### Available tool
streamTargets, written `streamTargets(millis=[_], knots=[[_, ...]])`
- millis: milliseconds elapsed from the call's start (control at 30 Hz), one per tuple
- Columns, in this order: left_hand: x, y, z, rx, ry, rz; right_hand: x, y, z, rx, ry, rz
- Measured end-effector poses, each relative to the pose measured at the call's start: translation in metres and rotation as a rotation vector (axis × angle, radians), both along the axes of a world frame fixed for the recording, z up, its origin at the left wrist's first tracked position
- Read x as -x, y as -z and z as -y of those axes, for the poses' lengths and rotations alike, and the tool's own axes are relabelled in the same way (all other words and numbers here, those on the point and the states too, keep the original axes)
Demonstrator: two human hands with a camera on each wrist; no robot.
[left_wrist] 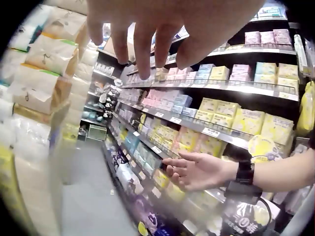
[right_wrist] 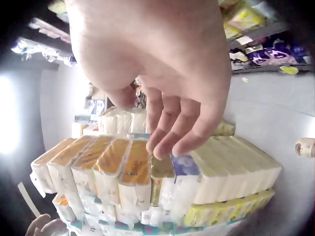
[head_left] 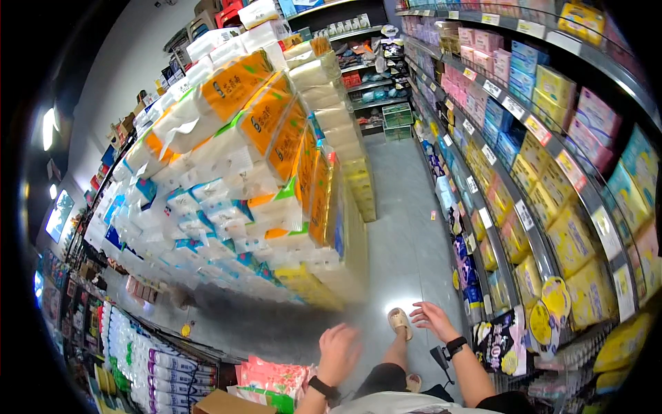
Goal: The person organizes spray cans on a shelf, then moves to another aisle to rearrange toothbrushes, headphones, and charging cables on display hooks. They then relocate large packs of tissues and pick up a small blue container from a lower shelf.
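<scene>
In the head view my left hand [head_left: 338, 353], blurred, hangs over the aisle beside the big stack of wrapped tissue packs [head_left: 255, 131]. Its fingers droop loosely in the left wrist view, with nothing held. My right hand [head_left: 432, 320] is held out nearer the shelves on the right, palm partly turned up and fingers relaxed. Nothing lies in it in the left wrist view either, where boxed yellow packs [left_wrist: 246, 120] stand on the shelf behind. Seen in the right wrist view, the right fingers [right_wrist: 189, 137] bend slightly and overlap the orange-topped packs [right_wrist: 135, 164] beyond.
Shelves of pink, blue and yellow packs [head_left: 545, 190] line the right side. A grey floor [head_left: 396, 221] runs between them and the stack. At lower left are white bottles [head_left: 131, 352], a pink package [head_left: 276, 376] and a cardboard box [head_left: 224, 403]. Green crates [head_left: 397, 117] stand at the far end.
</scene>
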State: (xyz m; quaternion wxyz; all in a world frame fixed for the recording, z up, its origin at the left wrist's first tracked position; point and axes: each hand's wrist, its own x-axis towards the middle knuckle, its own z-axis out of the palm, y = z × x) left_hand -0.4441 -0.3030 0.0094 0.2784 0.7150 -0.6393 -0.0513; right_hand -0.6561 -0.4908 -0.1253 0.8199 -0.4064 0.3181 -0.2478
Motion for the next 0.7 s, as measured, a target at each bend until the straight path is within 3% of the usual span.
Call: streamTargets(millis=[233, 400, 467, 700], knots=[[-0.062, -0.004, 0.136, 0.113, -0.165, 0.007, -0.094, -0.035, 0.174, 0.211, -0.12, 0.01], [-0.11, -0.039, 0.209, 0.385, -0.438, -0.1, -0.188, -0.079, 0.287, 0.444, -0.168, 0.057], [-0.132, -0.047, 0.232, 0.602, -0.518, -0.163, -0.227, -0.102, 0.326, 0.477, -0.183, 0.135], [-0.188, -0.09, 0.284, 0.982, -0.84, 0.111, -0.353, -0.165, 0.457, 0.61, -0.38, 0.353]])
